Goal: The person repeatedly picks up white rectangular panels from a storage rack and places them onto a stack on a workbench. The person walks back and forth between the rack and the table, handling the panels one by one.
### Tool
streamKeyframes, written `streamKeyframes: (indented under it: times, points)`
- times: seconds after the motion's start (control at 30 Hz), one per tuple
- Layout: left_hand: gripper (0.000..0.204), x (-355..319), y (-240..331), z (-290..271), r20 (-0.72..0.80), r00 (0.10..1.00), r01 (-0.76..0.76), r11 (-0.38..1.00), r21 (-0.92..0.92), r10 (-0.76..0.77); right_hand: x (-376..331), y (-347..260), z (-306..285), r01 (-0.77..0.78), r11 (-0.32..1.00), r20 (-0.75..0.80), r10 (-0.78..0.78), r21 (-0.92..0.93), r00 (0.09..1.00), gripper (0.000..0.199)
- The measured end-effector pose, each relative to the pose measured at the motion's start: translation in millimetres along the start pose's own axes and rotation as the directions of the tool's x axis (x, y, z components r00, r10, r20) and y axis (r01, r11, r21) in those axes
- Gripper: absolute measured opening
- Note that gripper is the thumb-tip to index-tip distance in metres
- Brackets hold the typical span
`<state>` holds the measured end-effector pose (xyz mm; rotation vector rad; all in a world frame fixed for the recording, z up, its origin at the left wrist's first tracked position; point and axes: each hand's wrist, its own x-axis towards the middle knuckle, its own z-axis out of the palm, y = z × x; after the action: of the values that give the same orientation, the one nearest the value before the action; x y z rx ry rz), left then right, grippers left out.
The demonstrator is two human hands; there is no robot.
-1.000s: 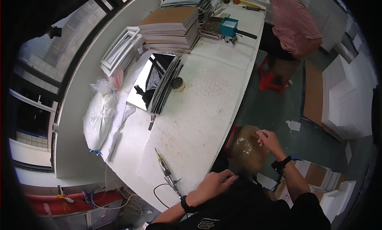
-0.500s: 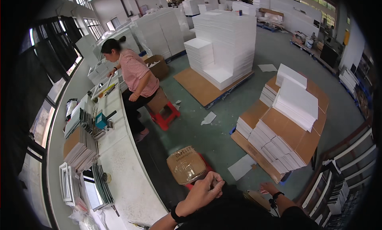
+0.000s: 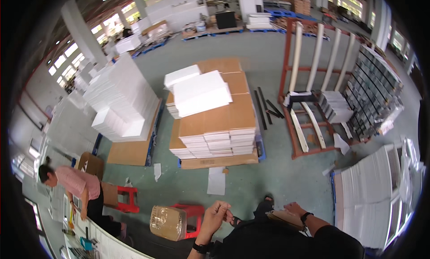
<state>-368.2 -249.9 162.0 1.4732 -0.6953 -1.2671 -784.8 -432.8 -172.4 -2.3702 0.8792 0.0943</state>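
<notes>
My left hand (image 3: 216, 217) is raised in front of me, its fingers curled in toward the thumb. What lies inside them, if anything, is hidden. My right hand (image 3: 295, 209) hangs at my right side with its fingers loosely bent and apart, nothing visible in it. Just beside it, against my dark clothing, is a flat brownish thing (image 3: 286, 218) whose kind I cannot make out. Nearest to my left hand is a taped cardboard box (image 3: 167, 223) on a red plastic stool (image 3: 193, 210), and neither hand touches it.
Ahead, white boards (image 3: 201, 95) lie on a cardboard-covered pallet stack (image 3: 219, 120). A taller white stack (image 3: 121, 93) stands left. A seated person (image 3: 80, 183) works at the bench (image 3: 107, 239). To the right are a red-framed rack (image 3: 286, 79) and stacked white panels (image 3: 367, 200).
My view has swung to the right, so the bench and seated person now sit at lower left and the rack shows fully. My left hand stays raised; my right stays low.
</notes>
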Motion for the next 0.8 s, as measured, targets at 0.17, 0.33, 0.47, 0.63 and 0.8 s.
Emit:
streamKeyframes:
  times: [0.17,0.33,0.47,0.63,0.8]
  points:
    - [0.019,40.2,-30.5,71.9,-0.032,0.998,0.060,0.996,0.060,-0.059,-35.2,0.5,-57.3,-0.578,0.403,0.309,0.560,0.710,0.769,0.033]
    - [0.015,114.4,-59.5,184.8,0.124,0.984,0.111,0.981,0.158,-0.131,-107.5,81.6,-102.3,-0.592,0.302,0.294,0.649,0.747,0.702,0.041]
    - [0.018,168.8,-66.0,280.3,0.226,0.950,0.172,0.964,0.203,-0.217,-161.0,162.7,-118.6,-0.645,0.147,0.344,0.747,0.750,0.570,0.038]
    - [0.038,239.0,-49.7,386.9,0.398,0.869,0.156,0.927,0.340,-0.293,-194.0,239.4,-156.8,-0.524,0.053,0.230,0.858,0.850,0.459,0.042]
    - [0.046,329.1,-49.3,466.2,0.536,0.750,0.156,0.892,0.425,-0.386,-182.2,295.4,-215.0,-0.316,0.049,0.105,0.885,0.948,0.453,0.044]
